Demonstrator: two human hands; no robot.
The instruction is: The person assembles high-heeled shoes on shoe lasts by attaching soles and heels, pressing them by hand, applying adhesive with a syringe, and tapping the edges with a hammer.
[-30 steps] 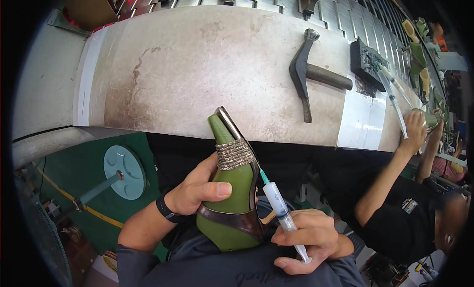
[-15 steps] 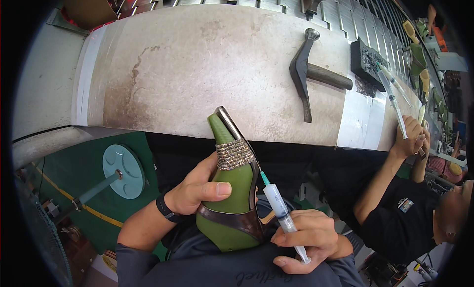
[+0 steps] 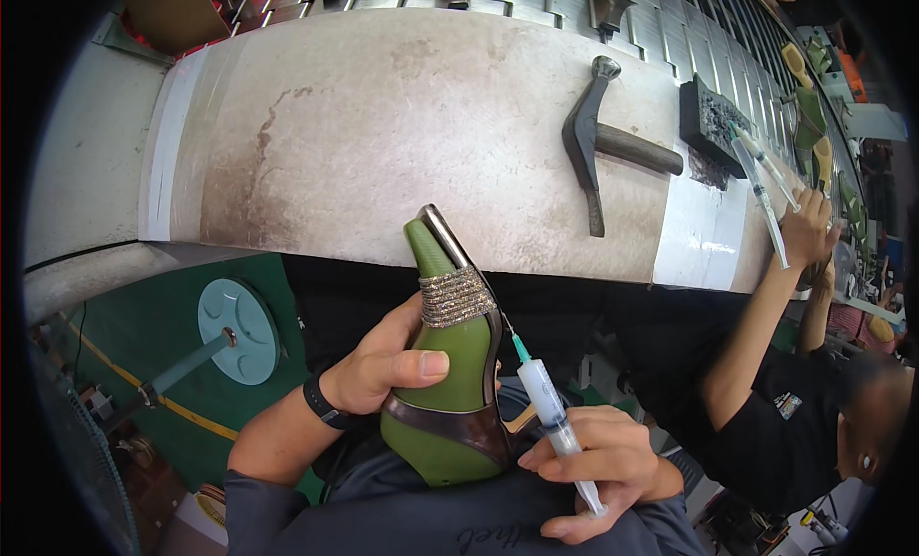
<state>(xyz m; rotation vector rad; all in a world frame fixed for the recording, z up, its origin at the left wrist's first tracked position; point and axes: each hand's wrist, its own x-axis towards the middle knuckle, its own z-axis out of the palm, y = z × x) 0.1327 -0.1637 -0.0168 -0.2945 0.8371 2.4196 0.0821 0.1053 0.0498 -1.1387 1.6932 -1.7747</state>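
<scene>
My left hand is wrapped round a shoe on a green last, thumb lying over the green side. A glittering ribbed band crosses the shoe near its toe, and a dark metallic strip runs round the heel end. The toe points away from me, by the bench's near edge. In my right hand is a clear syringe with a green needle hub. Its needle points up and left at the shoe's right edge, just below the glittering band. Whether the tip touches I cannot tell.
On the pale bench lie a wooden-handled hammer and a black block. Two syringes rest against the block. A co-worker's hand is just beyond them. A pale blue round base stands on the green floor.
My right hand and the syringe have shifted slightly right and down along the shoe's edge. The shoe stays nearly still. The co-worker's hands have moved farther away.
</scene>
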